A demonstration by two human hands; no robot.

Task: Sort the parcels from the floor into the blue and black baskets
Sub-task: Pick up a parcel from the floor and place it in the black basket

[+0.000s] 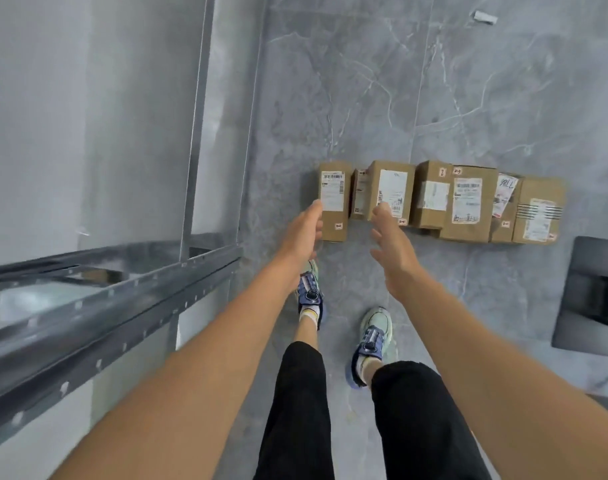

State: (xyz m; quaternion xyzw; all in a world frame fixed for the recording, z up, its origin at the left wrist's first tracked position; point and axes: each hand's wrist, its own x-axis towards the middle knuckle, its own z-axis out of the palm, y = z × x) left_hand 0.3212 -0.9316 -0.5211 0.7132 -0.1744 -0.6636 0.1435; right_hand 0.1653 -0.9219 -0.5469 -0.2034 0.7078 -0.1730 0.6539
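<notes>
Several brown cardboard parcels with white labels stand in a row on the grey marble floor. The leftmost parcel [334, 200] is tall and narrow. My left hand [304, 233] reaches down beside its left edge, fingers relaxed, holding nothing. My right hand [389, 244] hangs above the floor in front of the third parcel [390, 190], fingers spread and empty. A thin parcel [359, 195] sits between those two. Further right stand bigger parcels [468, 202] and one with black stripes [538, 216]. No blue or black basket is clearly in view.
A grey metal shelf frame [115, 306] runs along the left, its upright [195, 133] against a pale wall. A dark flat object [593, 296] lies at the right edge. My two feet in blue shoes [371, 341] stand on the floor behind the row.
</notes>
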